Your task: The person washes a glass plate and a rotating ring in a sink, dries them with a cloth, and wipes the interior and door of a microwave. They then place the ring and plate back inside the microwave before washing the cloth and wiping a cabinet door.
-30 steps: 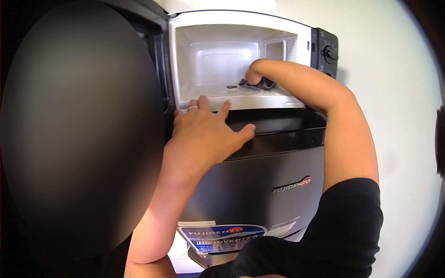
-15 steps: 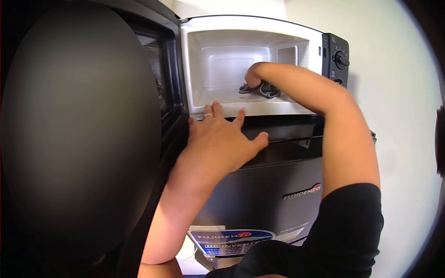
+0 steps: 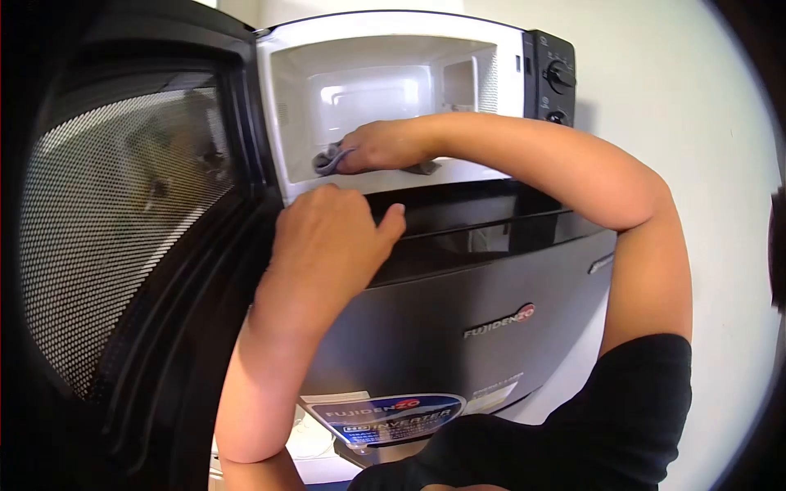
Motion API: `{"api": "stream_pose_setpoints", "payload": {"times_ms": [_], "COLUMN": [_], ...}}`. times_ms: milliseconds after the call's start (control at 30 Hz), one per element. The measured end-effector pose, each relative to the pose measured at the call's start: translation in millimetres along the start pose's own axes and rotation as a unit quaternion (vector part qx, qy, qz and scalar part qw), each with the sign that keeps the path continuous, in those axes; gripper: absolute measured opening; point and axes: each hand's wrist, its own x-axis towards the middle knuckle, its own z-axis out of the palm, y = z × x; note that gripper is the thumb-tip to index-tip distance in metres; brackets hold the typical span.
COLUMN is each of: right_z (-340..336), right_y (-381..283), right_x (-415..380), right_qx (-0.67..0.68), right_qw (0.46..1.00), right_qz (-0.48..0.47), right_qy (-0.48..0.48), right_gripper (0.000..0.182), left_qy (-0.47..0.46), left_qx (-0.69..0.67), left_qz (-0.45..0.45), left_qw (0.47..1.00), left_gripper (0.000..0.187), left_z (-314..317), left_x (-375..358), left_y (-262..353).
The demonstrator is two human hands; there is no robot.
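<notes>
A white microwave oven (image 3: 393, 26) stands with its door swung out to the left. My right hand (image 3: 383, 146) is inside the cavity, closed on a crumpled grey cloth (image 3: 329, 159) that it presses near the floor at the left front. A loose end of that cloth trails out to the right beneath my wrist. My left hand (image 3: 326, 233) rests at the lower front edge of the oven, below the cavity. Its thumb sticks out to the right, apart from the other fingers, whose tips are bent away out of sight.
The open black door (image 3: 131, 213) with its mesh window fills the left side. Under the oven stands a dark grey refrigerator (image 3: 417, 335) with a blue label (image 3: 385, 413). Control knobs (image 3: 560, 77) are at the oven's right, beside a pale wall (image 3: 655, 106).
My right hand has swept the cloth leftward across the cavity floor. My left hand's fingers, spread before, are now bent. The view has shifted, so the oven appears farther left.
</notes>
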Motion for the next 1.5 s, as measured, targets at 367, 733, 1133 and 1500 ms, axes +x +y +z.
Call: {"api": "stream_pose_setpoints", "payload": {"times_ms": [367,733,1133,1500], "right_z": [-15.4,-24.0,-18.3,-0.3], "right_y": [2.9,176.7,49.3,-2.7], "right_x": [-66.3,15.7,-18.0,-109.9], "right_qx": [-0.371,-0.631,-0.653,-0.751], "right_qw": [0.827,0.618,0.581,0.592], "right_qz": [0.379,0.452,0.449,0.292], "right_qy": [-0.187,-0.128,-0.184,-0.002], "right_gripper": [0.030,0.037,0.058,0.028], "left_qy": [-0.084,-0.088,-0.083,-0.094], "left_qx": [0.014,-0.021,-0.027,0.008], "left_qz": [-0.052,-0.057,-0.046,-0.055], "left_qw": [0.995,0.994,0.995,0.994], "left_gripper": [0.051,0.051,0.052,0.052], "left_z": [-6.1,-9.3,-6.2,-6.9], "left_x": [0.5,1.0,-2.9,-2.6], "left_y": [1.2,-3.9,-4.5,3.5]}}
